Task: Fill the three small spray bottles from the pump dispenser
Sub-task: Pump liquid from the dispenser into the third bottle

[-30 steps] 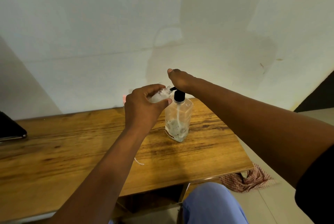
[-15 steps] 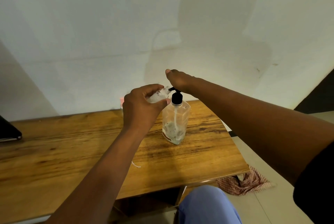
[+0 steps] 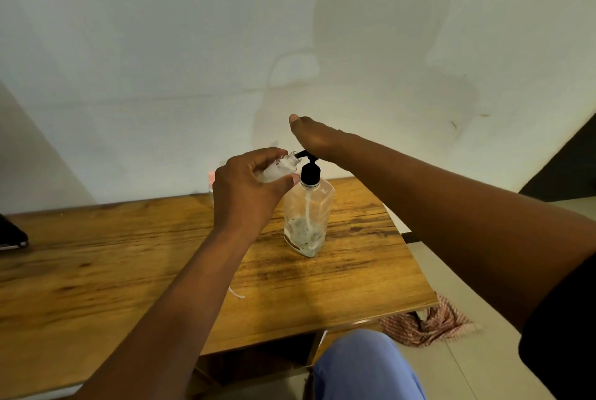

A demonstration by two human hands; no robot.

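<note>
— So, what is the count on the table (image 3: 96, 270)?

— One pump dispenser (image 3: 306, 219), standing upright towards the right end of the wooden top. One small spray bottle (image 3: 277, 169) plainly seen, held in the air. Something pale with a pink top (image 3: 211, 182) stands at the back by the wall, mostly hidden behind the hand; I cannot tell what it is. One short white strand (image 3: 237, 294) lies on the wood.

— Hands?

— Two. The left hand (image 3: 245, 193) is wrapped round the small bottle, tilting it so its open neck meets the black spout. The right hand (image 3: 314, 138) rests palm-down on the black pump head, fingers straight, thumb raised.

— Edges and room?

— The dispenser stands well in from the near edge, nearer the right edge. Bare wood stretches leftwards to a dark object (image 3: 11, 235) at the frame's left border. Beyond the right edge is tiled floor with a checked cloth (image 3: 429, 325) lying on it. A knee in blue fabric (image 3: 364, 367) sits below the near edge.

— Condition of the dispenser?

— Clear, flat-sided, black collar, white dip tube. Only a shallow, cloudy residue at the bottom. The small bottle is clear too, with whitish contents.
</note>
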